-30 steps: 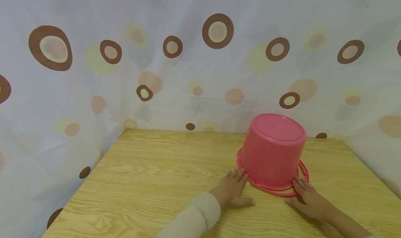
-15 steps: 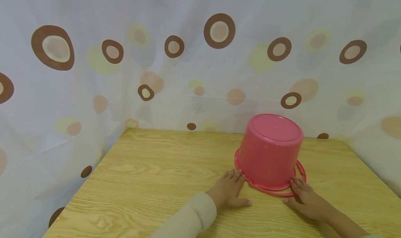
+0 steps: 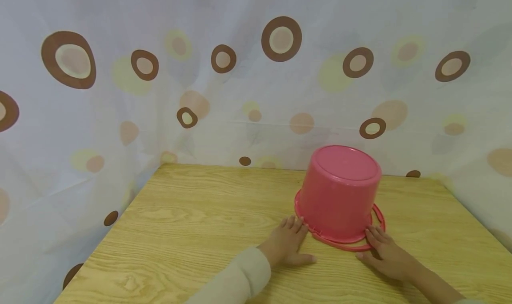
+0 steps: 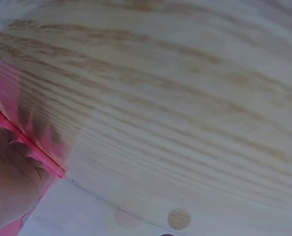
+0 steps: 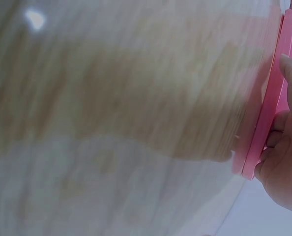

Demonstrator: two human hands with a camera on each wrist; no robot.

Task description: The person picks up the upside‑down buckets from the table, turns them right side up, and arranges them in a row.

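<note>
A pink plastic bucket point(image 3: 339, 197) stands upside down on the wooden table, its round base facing up. Its handle point(image 3: 347, 247) lies on the tabletop, looped around the near side of the rim. My left hand point(image 3: 285, 244) is palm down at the bucket's left, fingertips against the rim and thumb out to the side. On the other side my right hand point(image 3: 387, 253) touches the rim and handle with extended fingers. The left wrist view shows the left hand point(image 4: 15, 177) right at the pink rim; the right wrist view shows the right hand point(image 5: 288, 147) along it.
The wood-grain table point(image 3: 180, 233) stretches out to the left of the bucket. A white sheet point(image 3: 248, 90) with brown, peach and yellow circles hangs behind the table and along both its sides.
The bucket has slid a short way left across the table, with both hands moving along at its rim. The head view has shifted slightly.
</note>
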